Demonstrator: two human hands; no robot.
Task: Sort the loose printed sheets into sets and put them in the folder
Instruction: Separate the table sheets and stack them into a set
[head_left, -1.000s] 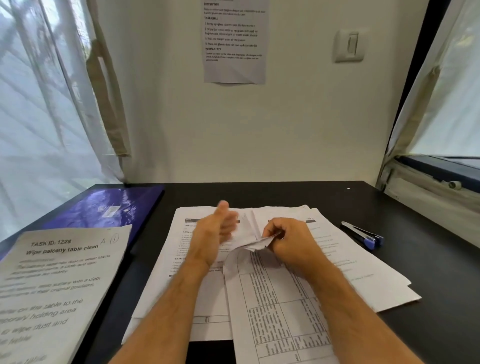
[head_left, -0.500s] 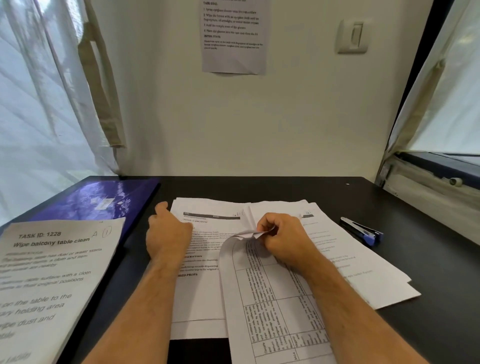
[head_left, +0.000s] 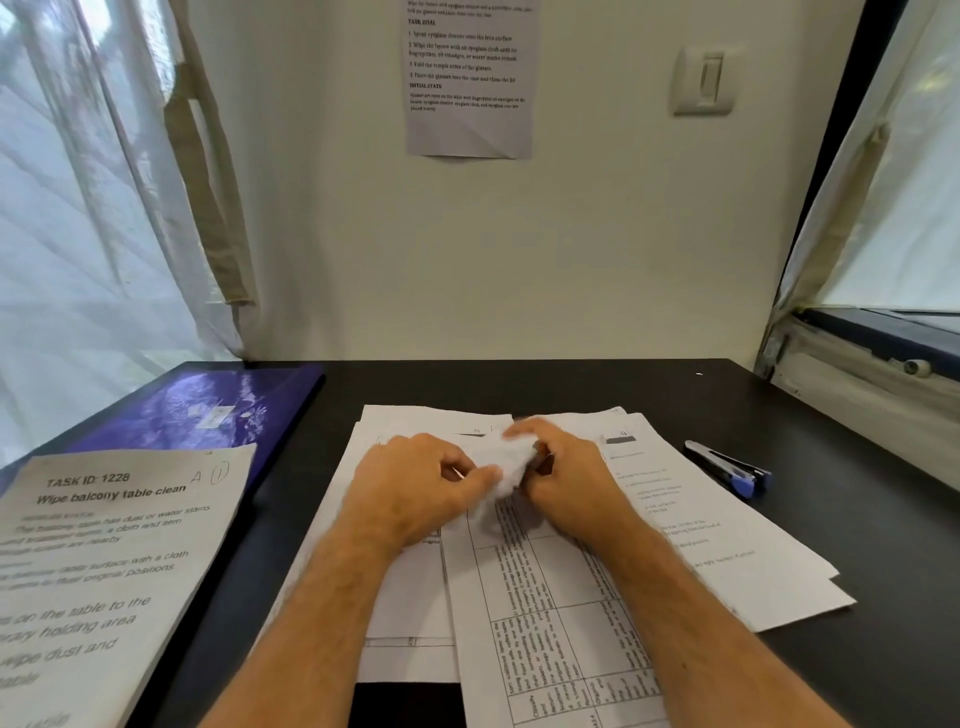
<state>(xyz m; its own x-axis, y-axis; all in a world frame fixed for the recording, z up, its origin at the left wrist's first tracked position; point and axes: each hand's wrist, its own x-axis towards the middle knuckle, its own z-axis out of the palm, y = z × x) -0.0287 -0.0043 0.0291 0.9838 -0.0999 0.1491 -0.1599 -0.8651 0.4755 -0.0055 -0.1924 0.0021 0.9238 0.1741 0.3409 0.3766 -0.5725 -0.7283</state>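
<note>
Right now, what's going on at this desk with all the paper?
A person sits at a black desk sorting printed sheets. Both the left hand and the right hand grip the curled top end of a sheet printed with a table, which lies over a loose spread of other sheets. A purple folder lies closed at the far left, partly under a "Wipe balcony table clean" sheet. A blue stapler rests untouched on the right.

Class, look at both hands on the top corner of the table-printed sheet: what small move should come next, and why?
Probably flatten that corner. Both the left hand and right hand pinch the crumpled top of the table-printed sheet, which lies over the other loose sheets; the blue folder lies closed.
</note>
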